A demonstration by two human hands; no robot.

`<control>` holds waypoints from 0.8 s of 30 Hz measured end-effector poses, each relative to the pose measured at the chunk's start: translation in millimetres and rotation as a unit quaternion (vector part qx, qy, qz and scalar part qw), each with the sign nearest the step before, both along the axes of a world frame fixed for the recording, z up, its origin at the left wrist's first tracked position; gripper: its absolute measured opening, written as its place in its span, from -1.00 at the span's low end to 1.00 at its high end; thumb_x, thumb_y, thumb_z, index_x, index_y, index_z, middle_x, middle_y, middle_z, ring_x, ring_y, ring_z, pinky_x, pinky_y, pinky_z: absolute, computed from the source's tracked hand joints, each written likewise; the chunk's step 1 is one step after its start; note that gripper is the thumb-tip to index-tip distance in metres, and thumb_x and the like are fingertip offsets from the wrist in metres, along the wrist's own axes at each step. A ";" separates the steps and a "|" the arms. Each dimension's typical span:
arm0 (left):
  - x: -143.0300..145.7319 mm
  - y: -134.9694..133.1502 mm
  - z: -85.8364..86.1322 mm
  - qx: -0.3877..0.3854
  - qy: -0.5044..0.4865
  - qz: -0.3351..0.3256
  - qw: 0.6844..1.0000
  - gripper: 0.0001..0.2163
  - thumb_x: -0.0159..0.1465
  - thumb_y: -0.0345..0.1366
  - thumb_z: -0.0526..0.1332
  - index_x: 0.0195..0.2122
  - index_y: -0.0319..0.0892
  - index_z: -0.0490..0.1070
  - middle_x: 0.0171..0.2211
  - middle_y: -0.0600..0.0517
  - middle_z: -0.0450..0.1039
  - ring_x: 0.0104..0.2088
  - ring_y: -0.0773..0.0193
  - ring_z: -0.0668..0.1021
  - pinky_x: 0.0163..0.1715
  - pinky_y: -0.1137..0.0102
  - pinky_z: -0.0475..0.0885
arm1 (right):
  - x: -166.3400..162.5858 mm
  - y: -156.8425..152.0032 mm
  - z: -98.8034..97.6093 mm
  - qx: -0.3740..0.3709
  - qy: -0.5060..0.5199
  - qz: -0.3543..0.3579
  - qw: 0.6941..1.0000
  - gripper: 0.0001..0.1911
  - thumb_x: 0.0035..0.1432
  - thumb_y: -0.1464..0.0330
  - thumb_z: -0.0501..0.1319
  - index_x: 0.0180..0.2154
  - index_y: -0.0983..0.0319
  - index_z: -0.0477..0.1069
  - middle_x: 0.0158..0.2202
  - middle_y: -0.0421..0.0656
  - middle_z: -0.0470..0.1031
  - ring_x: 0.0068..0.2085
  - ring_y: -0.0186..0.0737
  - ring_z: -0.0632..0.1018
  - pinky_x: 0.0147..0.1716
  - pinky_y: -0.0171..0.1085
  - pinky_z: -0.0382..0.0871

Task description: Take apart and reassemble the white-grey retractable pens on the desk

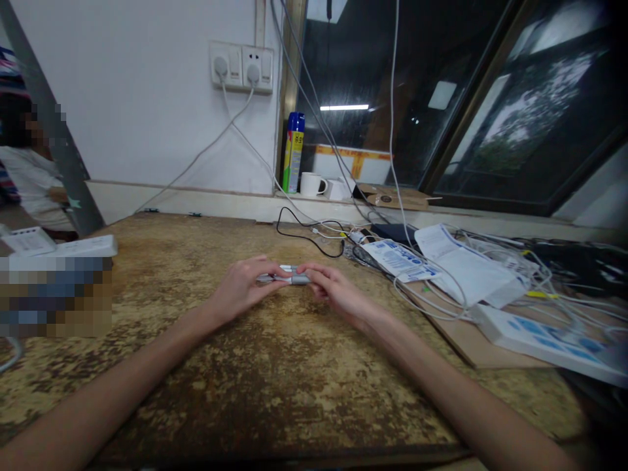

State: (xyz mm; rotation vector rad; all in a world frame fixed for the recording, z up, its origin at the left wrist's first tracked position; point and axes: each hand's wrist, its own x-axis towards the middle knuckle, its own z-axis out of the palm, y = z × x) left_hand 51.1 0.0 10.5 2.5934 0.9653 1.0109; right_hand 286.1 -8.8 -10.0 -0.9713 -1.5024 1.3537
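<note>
Near the middle of the worn wooden table (pixel 255 379), both hands meet at slim grey-and-white pens (pixel 300 279). My left hand (pixel 240 284) is closed, thumb and fingers pinching their left part. From the other side my right hand (pixel 336 291) grips the grey right end between thumb and fingers. At least two slim pieces lie side by side, roughly level and pointing left to right. My fingers cover part of them, so their exact number and the right tip are hidden.
Behind the hands lies a thin black cable (pixel 314 245). To the right are papers (pixel 471 268), tangled cables and a white power strip (pixel 540 340) on a brown board. A spray can (pixel 294 154) and white mug (pixel 311 184) stand on the sill. A person (pixel 34 176) is far left.
</note>
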 end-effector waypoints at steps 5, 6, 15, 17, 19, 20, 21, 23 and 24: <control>1.9 6.7 0.1 -0.150 -0.068 -0.017 0.986 -0.78 0.32 -0.14 0.37 -0.11 -0.12 0.64 -0.15 -0.03 0.69 -0.21 0.16 0.65 -0.15 0.33 0.47 | 0.8 4.1 -1.0 -0.023 0.040 -0.012 0.999 -0.65 0.11 0.09 0.30 -0.19 0.20 0.44 -0.58 -0.39 0.05 -0.53 -0.34 0.04 -0.50 -0.28 -0.14; 1.1 8.9 0.2 -0.182 -0.091 -0.014 0.979 -0.76 0.30 -0.12 0.38 -0.12 -0.14 0.64 -0.16 -0.04 0.69 -0.21 0.16 0.66 -0.16 0.33 0.48 | 1.6 5.6 -1.4 -0.021 0.048 -0.014 0.999 -0.65 0.10 0.09 0.31 -0.19 0.20 0.43 -0.58 -0.39 0.05 -0.53 -0.34 0.04 -0.50 -0.28 -0.15; -4.4 17.3 0.8 -0.316 -0.274 0.011 0.908 -0.57 0.22 -0.04 0.42 0.01 -0.21 0.55 -0.08 -0.13 0.65 -0.14 0.11 0.63 -0.29 0.36 0.46 | -8.9 -2.9 -4.3 0.079 0.002 0.055 0.995 -0.69 0.26 0.13 0.27 -0.05 0.15 0.41 -0.39 -0.25 0.43 -0.36 -0.24 0.41 -0.31 -0.24 0.23; -1.8 15.4 1.8 -0.320 -0.272 -0.010 0.907 -0.61 0.28 -0.05 0.37 0.03 -0.18 0.54 -0.05 -0.11 0.63 -0.09 0.10 0.61 -0.20 0.33 0.47 | -11.2 -7.1 -2.6 0.114 -0.045 0.071 0.990 -0.65 0.24 0.18 0.32 0.01 0.12 0.42 -0.23 -0.17 0.52 -0.21 -0.18 0.49 -0.16 -0.19 0.32; 1.5 12.6 2.6 -0.312 -0.243 -0.026 0.918 -0.67 0.32 -0.05 0.31 -0.02 -0.15 0.57 -0.10 -0.08 0.62 -0.11 0.13 0.60 -0.18 0.32 0.47 | -12.2 -8.9 -0.6 0.145 -0.056 0.051 0.987 -0.63 0.26 0.19 0.32 0.06 0.10 0.42 -0.14 -0.15 0.53 -0.12 -0.16 0.51 -0.06 -0.16 0.33; 3.1 11.1 2.7 -0.309 -0.225 -0.035 0.924 -0.69 0.33 -0.05 0.29 -0.05 -0.14 0.58 -0.14 -0.05 0.61 -0.16 0.15 0.59 -0.19 0.33 0.46 | -12.3 -8.8 0.2 0.155 -0.047 0.035 0.986 -0.64 0.27 0.18 0.30 0.07 0.10 0.42 -0.13 -0.15 0.52 -0.10 -0.16 0.51 -0.03 -0.16 0.34; 4.7 9.5 2.6 -0.307 -0.204 -0.046 0.928 -0.70 0.34 -0.04 0.26 -0.07 -0.13 0.58 -0.19 -0.03 0.60 -0.21 0.19 0.57 -0.23 0.35 0.44 | -12.3 -8.1 1.0 0.160 -0.033 0.019 0.986 -0.64 0.29 0.18 0.29 0.07 0.09 0.42 -0.14 -0.15 0.52 -0.09 -0.16 0.51 -0.02 -0.16 0.34; 7.5 6.5 1.7 -0.309 -0.164 -0.063 0.935 -0.70 0.36 -0.02 0.23 -0.09 -0.12 0.59 -0.30 0.01 0.56 -0.32 0.24 0.52 -0.32 0.39 0.38 | -11.7 -5.8 2.2 0.163 -0.007 -0.008 0.987 -0.67 0.29 0.16 0.27 0.04 0.10 0.43 -0.19 -0.17 0.51 -0.13 -0.15 0.51 -0.06 -0.18 0.35; 8.6 5.2 1.0 -0.311 -0.147 -0.070 0.936 -0.69 0.37 -0.02 0.23 -0.09 -0.12 0.59 -0.33 0.02 0.53 -0.35 0.26 0.50 -0.35 0.40 0.35 | -11.1 -4.8 2.9 0.165 -0.003 -0.015 0.986 -0.69 0.29 0.14 0.27 0.00 0.11 0.45 -0.21 -0.18 0.51 -0.16 -0.16 0.50 -0.10 -0.19 0.35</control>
